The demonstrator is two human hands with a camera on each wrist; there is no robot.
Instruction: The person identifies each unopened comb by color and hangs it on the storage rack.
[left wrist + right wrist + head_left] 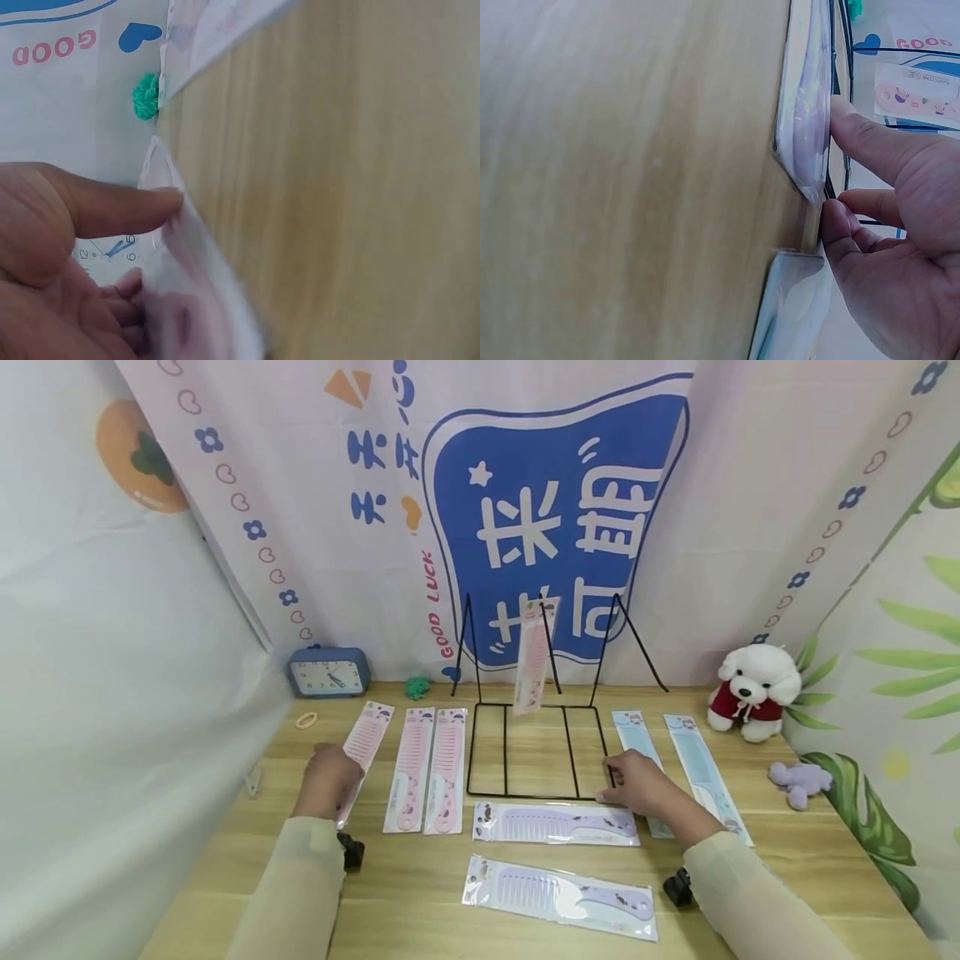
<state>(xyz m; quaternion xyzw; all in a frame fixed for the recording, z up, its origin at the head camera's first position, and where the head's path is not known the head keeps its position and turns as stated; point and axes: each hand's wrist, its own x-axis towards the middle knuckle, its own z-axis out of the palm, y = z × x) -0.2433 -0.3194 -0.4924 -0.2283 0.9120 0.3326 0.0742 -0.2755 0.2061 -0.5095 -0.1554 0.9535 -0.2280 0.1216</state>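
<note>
My left hand (333, 775) pinches a packaged pink comb (367, 735) at the table's left; in the left wrist view the thumb lies on the wrapper's (180, 247) edge, and the hand hides the package's middle in the head view. My right hand (637, 783) holds the front right corner of a black wire rack (525, 795), fingers and thumb at the wire. One packaged pink comb (533, 660) stands upright on the rack, against its back. Close in front of the rack lies a packaged purple comb (555, 824). A packaged blue comb (633, 735) is partly hidden behind the right hand.
Two more pink combs (427, 772) lie left of the rack, another blue comb (701, 768) right, another purple comb (562, 897) in front. Around the edges are a clock (328, 672), green figure (417, 687), ring (306, 720), plush dog (753, 689) and purple toy (799, 782).
</note>
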